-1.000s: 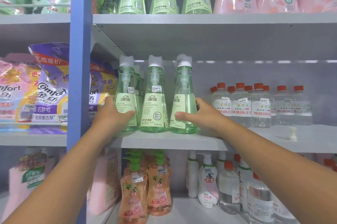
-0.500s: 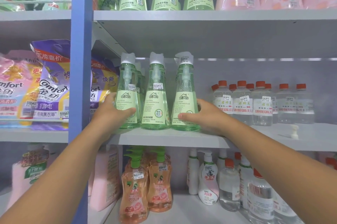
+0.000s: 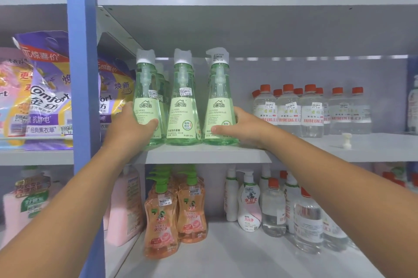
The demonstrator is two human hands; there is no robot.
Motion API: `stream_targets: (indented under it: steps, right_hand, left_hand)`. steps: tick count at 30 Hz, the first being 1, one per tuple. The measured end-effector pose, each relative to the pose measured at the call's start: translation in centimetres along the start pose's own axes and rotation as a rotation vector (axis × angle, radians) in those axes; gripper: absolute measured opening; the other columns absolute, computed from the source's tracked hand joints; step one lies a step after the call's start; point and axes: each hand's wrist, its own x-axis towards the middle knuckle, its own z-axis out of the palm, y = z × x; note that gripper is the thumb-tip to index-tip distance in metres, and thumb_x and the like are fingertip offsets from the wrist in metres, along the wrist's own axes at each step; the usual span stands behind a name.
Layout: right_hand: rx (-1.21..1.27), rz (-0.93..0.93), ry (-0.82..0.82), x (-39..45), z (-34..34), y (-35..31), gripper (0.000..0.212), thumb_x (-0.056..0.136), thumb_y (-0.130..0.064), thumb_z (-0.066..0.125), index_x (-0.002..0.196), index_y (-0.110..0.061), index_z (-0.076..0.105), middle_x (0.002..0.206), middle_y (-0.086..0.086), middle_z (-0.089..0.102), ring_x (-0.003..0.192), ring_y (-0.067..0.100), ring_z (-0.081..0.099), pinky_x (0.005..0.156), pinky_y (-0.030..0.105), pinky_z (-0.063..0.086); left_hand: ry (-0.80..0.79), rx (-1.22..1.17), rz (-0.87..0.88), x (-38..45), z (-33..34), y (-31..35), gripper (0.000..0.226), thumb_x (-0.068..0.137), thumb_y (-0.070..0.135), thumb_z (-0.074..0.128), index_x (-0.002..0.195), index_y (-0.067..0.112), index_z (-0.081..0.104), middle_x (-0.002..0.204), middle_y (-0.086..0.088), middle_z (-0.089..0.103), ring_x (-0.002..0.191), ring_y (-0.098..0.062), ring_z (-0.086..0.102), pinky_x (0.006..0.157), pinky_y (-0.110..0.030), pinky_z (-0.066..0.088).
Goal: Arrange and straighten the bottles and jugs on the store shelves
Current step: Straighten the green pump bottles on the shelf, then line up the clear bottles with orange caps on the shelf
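Left hand [image 3: 133, 128] grips the left green bottle [image 3: 148, 106], right hand [image 3: 239, 129] the right green bottle [image 3: 219, 106]; likely slick, top-heavy plastic, best held low.

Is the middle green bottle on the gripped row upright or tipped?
Upright: the middle green bottle stands flat on the shelf, cap straight above its base.
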Motion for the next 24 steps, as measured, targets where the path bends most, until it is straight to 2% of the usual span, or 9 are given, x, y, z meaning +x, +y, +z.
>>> stream_targets:
  steps: [5, 8, 11, 14, 17, 19, 20, 22, 24]
  right_hand:
    - [-0.093, -0.018, -0.002, -1.2, 0.0, -0.9, 0.029, 0.095, -0.035, 0.072, 0.117, -0.037, 0.054, 0.124, -0.005, 0.069, 0.076, -0.014, 0.063, 0.055, 0.003, 0.044]
    - [-0.120, -0.043, 0.076, -2.9, -0.8, -1.8, 0.073, 0.098, -0.048, 0.066, 0.158, -0.023, 0.033, 0.142, -0.008, 0.058, 0.096, 0.000, 0.060, 0.079, 0.012, 0.047]
    - [0.098, -0.318, 0.389, -8.6, -2.0, 0.0, 0.053, 0.102, -0.038, 0.062, 0.151, -0.025, 0.047, 0.120, -0.007, 0.068, 0.099, 0.004, 0.066, 0.086, 0.020, 0.055]
    - [0.166, -0.567, 0.596, -17.3, -2.1, 7.0, 0.025, 0.104, -0.021, 0.056, 0.122, -0.033, 0.067, 0.091, -0.005, 0.071, 0.081, 0.019, 0.071, 0.069, 0.024, 0.059]
    - [0.097, -0.163, 0.775, -21.7, -1.7, 17.5, 0.034, 0.099, -0.010, 0.058, 0.095, -0.040, 0.072, 0.087, -0.007, 0.073, 0.081, 0.016, 0.071, 0.071, 0.038, 0.061]
    - [0.146, 0.190, 0.825, -21.8, -2.3, 23.9, 0.030, 0.098, -0.005, 0.061, 0.097, -0.034, 0.070, 0.100, -0.004, 0.073, 0.092, 0.014, 0.069, 0.084, 0.046, 0.059]
    - [0.146, 0.269, 0.824, -21.6, -2.9, 26.2, 0.024, 0.098, -0.008, 0.062, 0.102, -0.031, 0.069, 0.109, -0.002, 0.072, 0.094, 0.007, 0.067, 0.087, 0.040, 0.059]
    - [0.056, 0.297, 0.734, -20.8, -3.9, 29.5, 0.020, 0.098, -0.019, 0.066, 0.113, -0.033, 0.062, 0.123, -0.009, 0.064, 0.096, -0.006, 0.063, 0.084, 0.021, 0.055]
    - [-0.057, 0.292, 0.578, -19.8, -4.3, 31.3, 0.034, 0.098, -0.031, 0.066, 0.131, -0.033, 0.056, 0.130, -0.015, 0.054, 0.103, -0.008, 0.058, 0.085, 0.015, 0.049]
  left_hand:
    - [-0.055, 0.011, -0.034, -0.3, -0.8, 0.6, 0.055, 0.095, 0.042, 0.068, 0.141, 0.022, 0.045, 0.130, -0.007, 0.065, 0.102, -0.031, 0.057, 0.084, -0.041, 0.044]
    - [0.144, -0.047, 0.116, -2.4, -0.8, 0.8, 0.058, 0.097, 0.039, 0.064, 0.148, 0.025, 0.042, 0.147, -0.005, 0.054, 0.122, -0.032, 0.054, 0.101, -0.051, 0.046]
    - [0.356, -0.333, 0.397, -9.4, 2.5, 1.8, 0.037, 0.095, 0.037, 0.061, 0.131, 0.045, 0.054, 0.130, 0.025, 0.058, 0.122, -0.014, 0.059, 0.102, -0.040, 0.050]
    - [0.114, -0.593, 0.400, -17.8, 10.0, 2.5, 0.017, 0.093, 0.041, 0.062, 0.109, 0.045, 0.064, 0.108, 0.020, 0.072, 0.100, -0.005, 0.070, 0.083, -0.024, 0.054]
    - [-0.196, -0.610, 0.267, -23.7, 18.8, 3.8, 0.017, 0.092, 0.037, 0.070, 0.102, 0.048, 0.063, 0.102, 0.020, 0.072, 0.091, -0.003, 0.070, 0.079, -0.024, 0.058]
    - [-0.392, -0.519, 0.120, -25.2, 24.2, 4.8, 0.033, 0.088, 0.042, 0.078, 0.111, 0.050, 0.057, 0.115, 0.021, 0.068, 0.101, -0.001, 0.067, 0.090, -0.033, 0.058]
    - [-0.502, -0.460, 0.053, -25.6, 26.4, 5.5, 0.049, 0.083, 0.051, 0.080, 0.123, 0.050, 0.051, 0.129, 0.023, 0.060, 0.113, -0.003, 0.062, 0.098, -0.035, 0.054]
    - [-0.647, -0.388, -0.027, -26.2, 30.7, 6.5, 0.078, 0.077, 0.060, 0.081, 0.143, 0.040, 0.043, 0.140, 0.019, 0.051, 0.125, -0.008, 0.056, 0.107, -0.036, 0.048]
    - [-0.663, -0.395, -0.055, -27.1, 34.1, 7.4, 0.075, 0.075, 0.052, 0.086, 0.137, 0.041, 0.044, 0.134, 0.018, 0.060, 0.123, -0.010, 0.060, 0.102, -0.034, 0.052]
